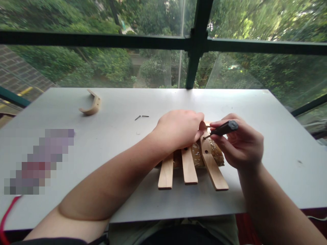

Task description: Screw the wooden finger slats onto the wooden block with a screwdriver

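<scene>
My right hand (pixel 244 144) grips a screwdriver (pixel 224 128) by its black handle. Its thin shaft slants down to a screw (pixel 204 138) in the rightmost curved wooden piece (pixel 217 173). Reaching across from the left, my left hand (pixel 180 127) closes its fingers on the upper end of that same piece; its palm side is hidden. Two similar wooden pieces, a middle one (pixel 190 172) and a left one (pixel 166 175), lie alongside, partly under my left hand and wrist. All three rest across a brown, glossy, rough-surfaced block (pixel 217 154). A dark hole shows below the screw.
Two loose screws (pixel 145 116) lie on the white table (pixel 114 98) beyond my left forearm. A separate curved wooden piece (pixel 94 104) stands at the back left. At the left is a pixelated item (pixel 38 163) with a red cord (pixel 9 212). Windows border the far edge.
</scene>
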Action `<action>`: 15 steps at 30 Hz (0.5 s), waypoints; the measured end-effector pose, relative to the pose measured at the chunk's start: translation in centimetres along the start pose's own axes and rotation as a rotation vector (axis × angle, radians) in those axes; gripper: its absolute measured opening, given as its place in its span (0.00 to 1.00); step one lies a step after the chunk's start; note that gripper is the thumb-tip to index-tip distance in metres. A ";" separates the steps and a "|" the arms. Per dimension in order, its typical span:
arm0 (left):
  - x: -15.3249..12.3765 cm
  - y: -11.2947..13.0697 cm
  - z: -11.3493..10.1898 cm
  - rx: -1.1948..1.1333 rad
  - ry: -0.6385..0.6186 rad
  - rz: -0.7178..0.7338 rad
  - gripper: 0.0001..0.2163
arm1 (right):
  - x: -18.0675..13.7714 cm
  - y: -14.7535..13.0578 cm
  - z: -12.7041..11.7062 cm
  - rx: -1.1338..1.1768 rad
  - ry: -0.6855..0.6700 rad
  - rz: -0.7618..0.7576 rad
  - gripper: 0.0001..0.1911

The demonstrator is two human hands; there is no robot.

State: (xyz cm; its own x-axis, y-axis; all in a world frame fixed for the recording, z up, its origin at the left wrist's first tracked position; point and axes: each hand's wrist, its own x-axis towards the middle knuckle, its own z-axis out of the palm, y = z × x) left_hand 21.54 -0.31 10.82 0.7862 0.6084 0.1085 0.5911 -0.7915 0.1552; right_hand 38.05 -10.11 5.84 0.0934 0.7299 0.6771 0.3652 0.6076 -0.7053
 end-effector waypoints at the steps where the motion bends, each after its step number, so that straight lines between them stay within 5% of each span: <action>1: 0.0 0.0 0.0 -0.003 0.001 0.003 0.09 | 0.0 0.0 0.0 0.001 -0.004 -0.003 0.16; 15: -0.1 0.0 -0.2 -0.022 -0.026 -0.004 0.10 | -0.5 0.4 0.4 0.094 0.057 0.107 0.14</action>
State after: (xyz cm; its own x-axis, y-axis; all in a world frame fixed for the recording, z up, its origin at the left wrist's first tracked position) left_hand 21.45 -0.41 10.99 0.7884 0.6097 0.0822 0.5905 -0.7874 0.1771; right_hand 37.81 -10.11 5.12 0.1807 0.7750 0.6056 0.2618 0.5556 -0.7892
